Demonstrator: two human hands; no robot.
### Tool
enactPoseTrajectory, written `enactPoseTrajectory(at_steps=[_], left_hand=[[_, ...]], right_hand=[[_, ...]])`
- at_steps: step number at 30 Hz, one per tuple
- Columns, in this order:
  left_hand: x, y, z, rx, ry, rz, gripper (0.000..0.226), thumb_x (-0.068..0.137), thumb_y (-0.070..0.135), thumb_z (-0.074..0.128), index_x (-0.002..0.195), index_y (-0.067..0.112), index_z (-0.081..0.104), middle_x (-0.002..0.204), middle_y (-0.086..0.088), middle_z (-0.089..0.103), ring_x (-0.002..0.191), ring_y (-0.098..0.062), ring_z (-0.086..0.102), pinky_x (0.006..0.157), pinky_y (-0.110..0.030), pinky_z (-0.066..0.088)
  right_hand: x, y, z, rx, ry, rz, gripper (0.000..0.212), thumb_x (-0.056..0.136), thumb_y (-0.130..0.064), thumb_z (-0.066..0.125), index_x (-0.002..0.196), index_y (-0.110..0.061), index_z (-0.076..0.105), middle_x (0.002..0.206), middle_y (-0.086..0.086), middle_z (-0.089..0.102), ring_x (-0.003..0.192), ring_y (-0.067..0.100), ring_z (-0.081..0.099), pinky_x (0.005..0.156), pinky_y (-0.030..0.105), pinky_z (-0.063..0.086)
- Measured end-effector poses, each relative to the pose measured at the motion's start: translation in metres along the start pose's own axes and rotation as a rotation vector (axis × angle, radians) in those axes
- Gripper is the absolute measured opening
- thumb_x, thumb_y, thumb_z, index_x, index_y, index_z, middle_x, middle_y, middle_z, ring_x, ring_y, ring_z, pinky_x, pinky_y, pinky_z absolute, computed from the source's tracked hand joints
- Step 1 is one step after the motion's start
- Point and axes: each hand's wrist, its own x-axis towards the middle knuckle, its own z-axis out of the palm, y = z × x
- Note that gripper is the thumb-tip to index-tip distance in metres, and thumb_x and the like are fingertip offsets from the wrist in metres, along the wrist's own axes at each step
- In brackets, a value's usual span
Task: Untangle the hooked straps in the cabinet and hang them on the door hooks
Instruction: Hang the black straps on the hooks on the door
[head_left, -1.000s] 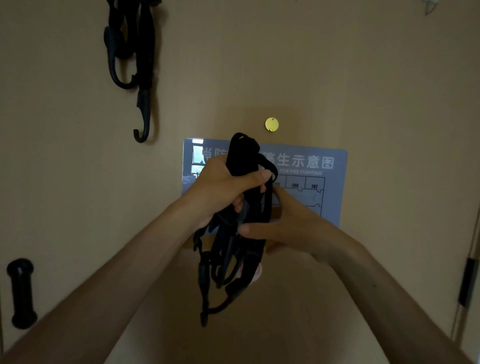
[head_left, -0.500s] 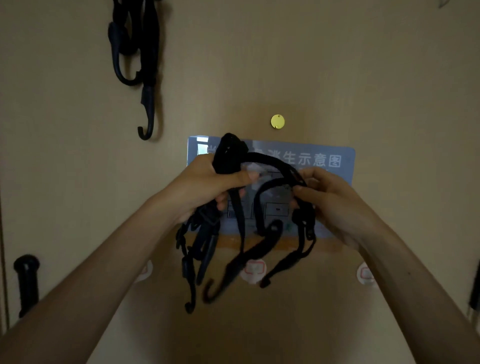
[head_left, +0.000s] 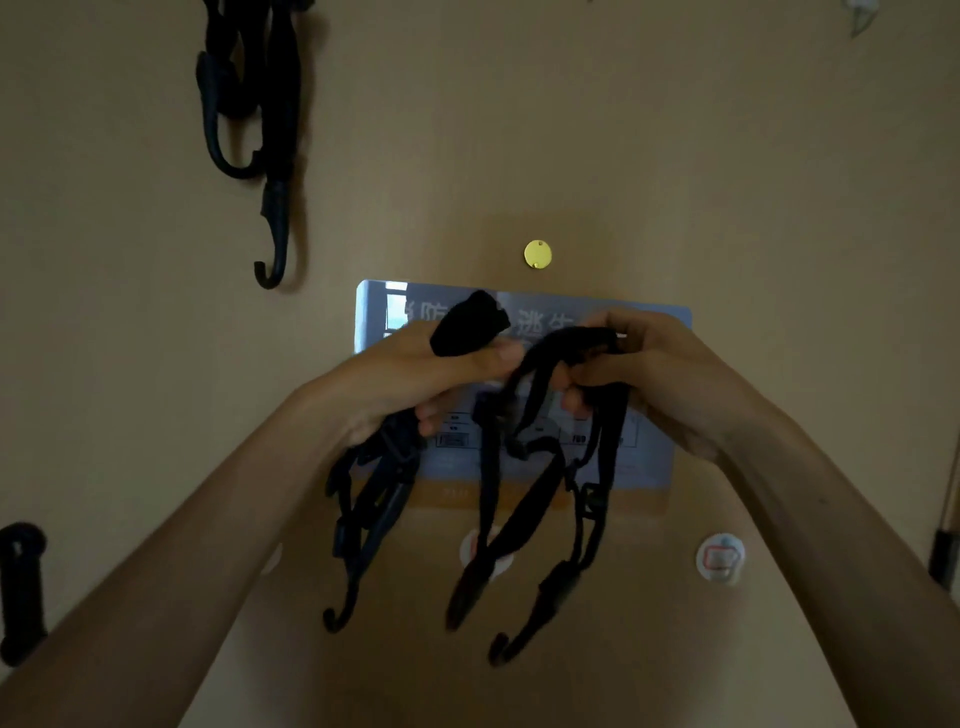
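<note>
**Both hands full of strap, right up against the door**

So the left hand is wrapped round a folded wad of the tangled straps. The thumb is clamped across the front and the fold pokes up out of the top of the fist. The right hand sits just beside it, fingers curled, pinching a few strands of the same tangle. That leaves the straps bridging the small gap between the two hands.

Below, the rest dangles free in three clumps. The left hook end hangs under the left hand, a blurry end hangs in the middle, and the lowest hook end is under the right hand.

Behind all that is the door. A blue sign sits directly behind the hands, and they cover most of its top edge. A gold disc is just above it. A round white stick-on sits off the sign's lower right corner, near the dangling ends but apart from them.

The hung straps are up in the top left, well apart from the hands. There's lots of bare door in between and off to the right. A black handle hugs the left edge, and a clear hook peeks in at the top right corner.
</note>
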Motion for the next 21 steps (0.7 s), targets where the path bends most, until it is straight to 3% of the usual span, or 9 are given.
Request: enactPoseTrajectory(at_steps=[1,3,6,9,11,13,17,19,21], left_hand=[[0.000,0.001,-0.004,0.038,0.008,0.014,0.043,0.072,0.057,0.070,0.100,0.024,0.070,0.079,-0.029,0.065,0.040,-0.013,0.033,0.044,-0.023,0.035],[0.000,0.004,-0.012,0.064,0.032,0.036,0.047,0.070,0.057,0.071,0.100,0.021,0.071,0.103,-0.026,0.067,0.040,-0.011,0.033,0.043,-0.021,0.037],[0.001,0.009,-0.020,-0.036,0.086,0.074,0.045,0.073,0.044,0.067,0.104,0.012,0.068,0.101,-0.008,0.074,0.039,-0.007,0.032,0.038,-0.017,0.036],[0.007,0.012,-0.006,-0.083,0.104,0.081,0.041,0.075,0.039,0.072,0.106,0.014,0.066,0.103,-0.016,0.071,0.038,-0.008,0.033,0.040,-0.020,0.035],[0.014,0.013,0.011,-0.037,0.054,0.062,0.047,0.072,0.044,0.075,0.110,0.018,0.064,0.081,-0.022,0.068,0.039,-0.011,0.035,0.042,-0.023,0.035],[0.021,0.016,0.025,0.015,0.006,0.048,0.045,0.074,0.038,0.075,0.113,0.017,0.063,0.048,-0.003,0.051,0.038,-0.011,0.036,0.043,-0.024,0.035],[0.030,0.022,0.029,0.074,-0.012,0.034,0.034,0.079,0.013,0.071,0.110,0.006,0.060,0.046,0.002,0.043,0.036,-0.011,0.036,0.041,-0.022,0.036],[0.032,0.026,0.025,0.160,-0.019,0.017,0.016,0.080,0.011,0.068,0.093,0.005,0.060,0.039,0.004,0.044,0.035,-0.011,0.037,0.044,-0.024,0.037],[0.034,0.032,0.020,0.244,-0.023,0.010,0.010,0.079,0.013,0.067,0.076,0.007,0.059,0.046,0.000,0.054,0.036,-0.012,0.039,0.049,-0.027,0.038]], right_hand=[[0.001,-0.002,-0.003,0.024,-0.011,0.027,0.019,0.083,0.016,0.050,0.089,-0.002,0.055,0.070,0.016,0.064,0.057,0.027,0.060,0.058,0.032,0.057],[0.003,-0.006,-0.009,0.022,-0.021,0.070,0.023,0.082,0.017,0.043,0.087,-0.002,0.054,0.064,0.014,0.059,0.050,0.025,0.054,0.052,0.035,0.054],[0.007,-0.008,-0.013,0.026,-0.009,0.092,0.021,0.079,0.013,0.038,0.077,-0.001,0.053,0.058,0.011,0.050,0.043,0.019,0.036,0.043,0.031,0.047],[0.009,-0.011,-0.011,-0.010,-0.033,0.101,0.017,0.081,0.009,0.043,0.075,-0.002,0.054,0.056,0.009,0.050,0.044,0.018,0.039,0.042,0.029,0.047],[0.011,-0.013,-0.009,-0.032,-0.050,0.098,0.015,0.083,0.009,0.045,0.080,-0.002,0.056,0.060,0.012,0.051,0.044,0.017,0.045,0.043,0.027,0.048],[0.014,-0.015,-0.008,-0.063,-0.047,0.083,0.016,0.083,0.010,0.046,0.088,0.003,0.059,0.065,0.015,0.052,0.045,0.016,0.047,0.044,0.026,0.048],[0.016,-0.017,-0.020,-0.106,-0.028,0.079,0.019,0.081,0.013,0.047,0.090,0.002,0.059,0.061,0.011,0.050,0.045,0.015,0.037,0.042,0.025,0.035],[0.016,-0.017,-0.027,-0.100,-0.038,0.095,0.018,0.079,0.007,0.050,0.092,-0.002,0.058,0.059,0.006,0.046,0.045,0.014,0.031,0.041,0.023,0.026],[0.015,-0.018,-0.034,-0.116,-0.075,0.095,0.019,0.077,-0.008,0.056,0.094,-0.002,0.060,0.060,0.004,0.043,0.045,0.012,0.028,0.039,0.021,0.023]])
